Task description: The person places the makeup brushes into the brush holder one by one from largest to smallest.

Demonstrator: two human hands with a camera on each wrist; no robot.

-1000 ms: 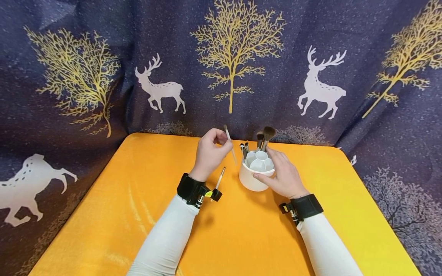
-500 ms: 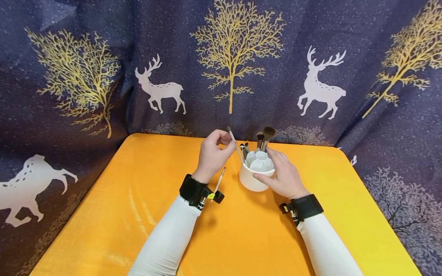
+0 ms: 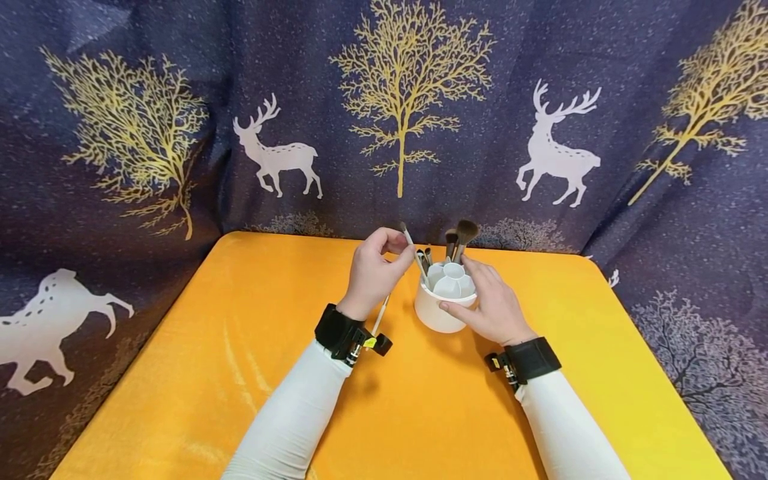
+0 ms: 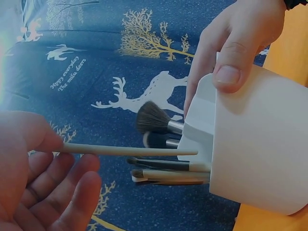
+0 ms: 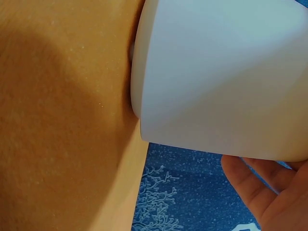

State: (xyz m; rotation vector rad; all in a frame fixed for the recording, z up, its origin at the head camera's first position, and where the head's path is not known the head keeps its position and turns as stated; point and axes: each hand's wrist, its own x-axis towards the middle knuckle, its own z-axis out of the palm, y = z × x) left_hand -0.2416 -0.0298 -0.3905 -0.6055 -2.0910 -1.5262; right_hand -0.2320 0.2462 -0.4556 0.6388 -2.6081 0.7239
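Observation:
A white round brush holder [image 3: 437, 308] stands on the orange table [image 3: 240, 373], with several makeup brushes [image 3: 459, 241] upright in its compartments. My right hand [image 3: 492, 303] grips the holder from the right, thumb on its rim [image 4: 230, 72]. My left hand [image 3: 372, 270] pinches a thin pale-handled brush [image 3: 414, 252] and holds it slanted, its lower end at the holder's left rim. In the left wrist view that thin brush [image 4: 125, 151] reaches the holder [image 4: 260, 154] beside the other brushes [image 4: 159, 122]. The right wrist view shows the holder's wall [image 5: 221, 82] close up.
Another thin brush [image 3: 379, 315] lies on the table by my left wrist. A dark blue curtain [image 3: 396, 113] with deer and gold trees hangs behind and around the table. The orange cloth stretches bare toward the front edge.
My left hand has carried the thin brush rightward and down, from clear of the holder to its left rim. The right hand and the holder have stayed still.

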